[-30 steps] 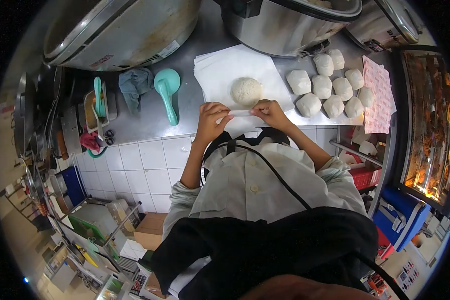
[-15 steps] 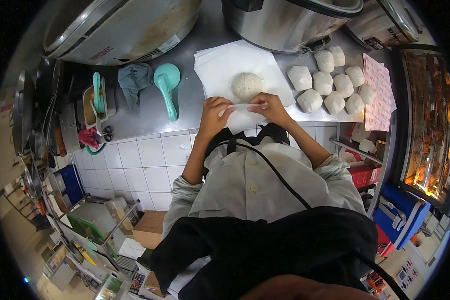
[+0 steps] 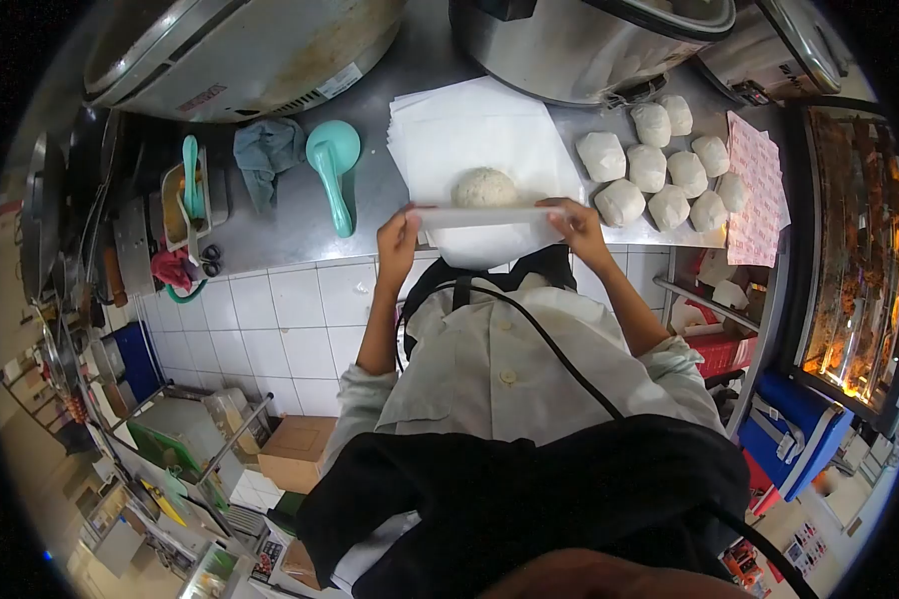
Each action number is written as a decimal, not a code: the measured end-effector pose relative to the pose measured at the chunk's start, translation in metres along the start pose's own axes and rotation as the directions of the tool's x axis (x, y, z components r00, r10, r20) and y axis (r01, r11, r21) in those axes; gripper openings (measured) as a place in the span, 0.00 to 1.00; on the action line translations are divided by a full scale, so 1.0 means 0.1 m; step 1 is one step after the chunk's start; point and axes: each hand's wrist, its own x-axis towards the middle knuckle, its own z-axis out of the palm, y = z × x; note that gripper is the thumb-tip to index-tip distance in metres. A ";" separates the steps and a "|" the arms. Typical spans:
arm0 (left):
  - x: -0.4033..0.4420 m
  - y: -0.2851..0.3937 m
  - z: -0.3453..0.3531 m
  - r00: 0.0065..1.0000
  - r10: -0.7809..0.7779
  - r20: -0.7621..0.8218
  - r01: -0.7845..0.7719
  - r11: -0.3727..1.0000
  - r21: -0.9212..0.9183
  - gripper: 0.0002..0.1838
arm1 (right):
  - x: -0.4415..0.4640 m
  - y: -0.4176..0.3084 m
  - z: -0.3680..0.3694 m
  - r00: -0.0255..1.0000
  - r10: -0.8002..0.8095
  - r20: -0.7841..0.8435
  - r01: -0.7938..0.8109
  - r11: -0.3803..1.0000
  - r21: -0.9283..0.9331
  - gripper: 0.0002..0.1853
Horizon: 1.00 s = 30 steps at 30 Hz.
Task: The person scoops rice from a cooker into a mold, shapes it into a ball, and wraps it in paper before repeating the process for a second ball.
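Note:
A round mound of rice (image 3: 485,186) sits on a stack of white wrapping paper (image 3: 479,125) at the counter's front edge. My left hand (image 3: 398,238) pinches the left end of the top sheet's near edge. At the other end, my right hand (image 3: 579,230) grips the same sheet of paper (image 3: 494,238). Its edge is raised and stretched between both hands, just in front of the rice, and covers the mound's lower side. Right of the stack lie several paper-wrapped bundles (image 3: 646,168).
A turquoise rice scoop (image 3: 333,165) and a grey-blue cloth (image 3: 268,160) lie left of the paper. Large metal cookers (image 3: 569,50) line the back. Printed pink paper (image 3: 754,185) is at the right, beside a lit glass cabinet (image 3: 849,260). A tray with utensils (image 3: 180,205) stands far left.
My hands have moved apart along the paper's near edge, left hand leftward and right hand rightward. The edge is now pulled straight between them in front of the rice.

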 end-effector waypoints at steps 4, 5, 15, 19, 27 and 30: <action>0.29 -0.02 0.31 0.957 -0.104 -0.269 0.126 0.990 0.067 0.14 | 0.33 0.23 0.06 0.970 0.220 -0.099 -0.210 0.972 0.103 0.13; 0.31 0.05 0.33 0.958 -0.102 -0.268 0.123 0.991 0.062 0.14 | 0.39 0.27 0.07 0.970 0.219 -0.103 -0.209 0.973 0.098 0.13; 0.02 0.41 0.62 0.675 0.555 0.486 -0.736 0.549 0.395 0.17 | 0.76 0.15 0.06 0.996 -0.007 -0.091 -0.046 0.825 -0.563 0.14; 0.01 0.38 0.70 0.723 0.514 0.462 -0.689 0.490 0.533 0.21 | 1.48 0.12 0.16 0.907 -0.415 0.069 0.300 0.522 -0.799 0.24; 0.00 0.38 0.70 0.756 0.458 0.467 -0.645 0.401 0.651 0.22 | 1.98 -0.26 0.32 0.909 0.075 0.410 0.264 0.658 -0.705 0.21; 0.01 0.40 0.70 0.764 0.448 0.464 -0.636 0.403 0.658 0.23 | 1.70 -0.63 0.25 0.782 -0.146 0.605 0.519 0.690 -0.505 0.18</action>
